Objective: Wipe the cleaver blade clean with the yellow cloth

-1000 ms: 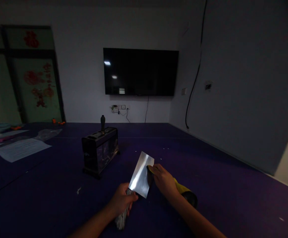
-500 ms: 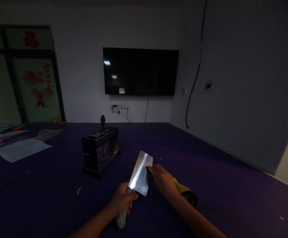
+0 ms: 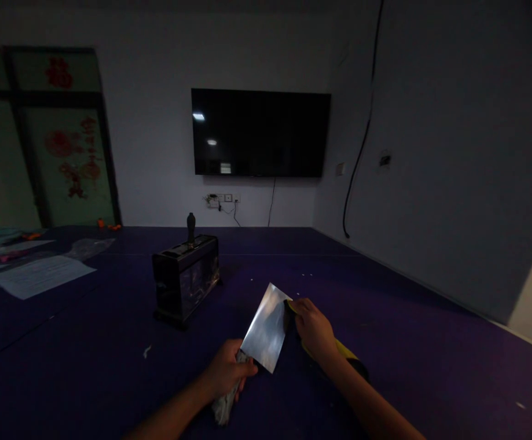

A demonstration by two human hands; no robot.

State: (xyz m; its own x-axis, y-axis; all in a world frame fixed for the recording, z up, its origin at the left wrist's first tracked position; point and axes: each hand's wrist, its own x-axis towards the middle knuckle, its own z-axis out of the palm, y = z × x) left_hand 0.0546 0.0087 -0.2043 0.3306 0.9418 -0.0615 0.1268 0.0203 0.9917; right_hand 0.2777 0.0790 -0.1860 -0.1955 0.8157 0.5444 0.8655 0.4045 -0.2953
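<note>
A cleaver [image 3: 266,330] with a broad shiny blade is tilted above the purple tabletop, its far end angled to the right. My left hand [image 3: 228,371] is closed around its handle [image 3: 223,408], which looks wrapped in something pale and greyish. My right hand [image 3: 314,330] pinches a yellow and black cloth [image 3: 348,353] at the blade's right edge. Part of the cloth hangs behind the right wrist, and the forearm hides some of it. I cannot tell how firmly the cloth presses on the steel.
Left of the blade stands a black box with glassy sides [image 3: 185,278] and an upright knob on top. Papers [image 3: 41,276] and clear plastic lie at the left of the purple table [image 3: 110,379]. White scraps dot the surface. A television [image 3: 261,133] hangs on the far wall.
The cleaver blade has swung slightly right and turned its face. My right hand with the cloth has shifted right along with it. My left hand keeps its hold on the handle.
</note>
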